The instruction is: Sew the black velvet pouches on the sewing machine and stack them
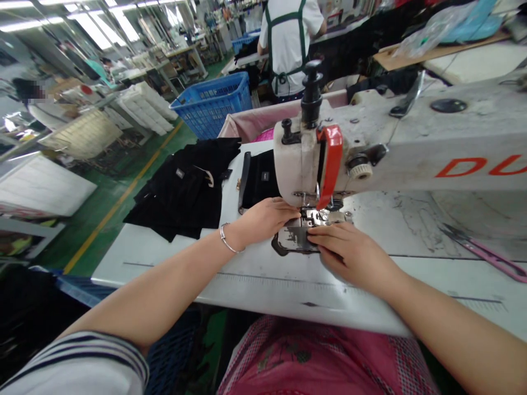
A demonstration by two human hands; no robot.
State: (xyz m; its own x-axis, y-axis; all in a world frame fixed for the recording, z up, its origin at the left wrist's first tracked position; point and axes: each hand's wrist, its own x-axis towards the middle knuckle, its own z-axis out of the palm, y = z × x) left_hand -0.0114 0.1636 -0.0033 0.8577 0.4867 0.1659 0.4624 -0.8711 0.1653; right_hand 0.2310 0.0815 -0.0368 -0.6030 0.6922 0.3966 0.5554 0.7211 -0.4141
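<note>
A white sewing machine (370,137) with a red lever guard stands in front of me. My left hand (267,219), a bangle on its wrist, lies beside the needle area with fingers stretched toward the presser foot (315,217). Right behind that hand is a black fabric piece (260,175) with a small label and a dark strap along its side; the machine head hides part of it. My right hand (354,252) rests at the right of the metal needle plate (294,240), fingers extended onto it. Whether the fingertips press on a small piece cannot be made out.
Black fabric pieces (185,186) lie heaped at the table's left end. Pink-handled scissors (486,252) lie at the right. Beyond the table stand a pink-lined bin (247,123) and a blue basket (214,104). A person (288,44) in a green-strapped apron works behind.
</note>
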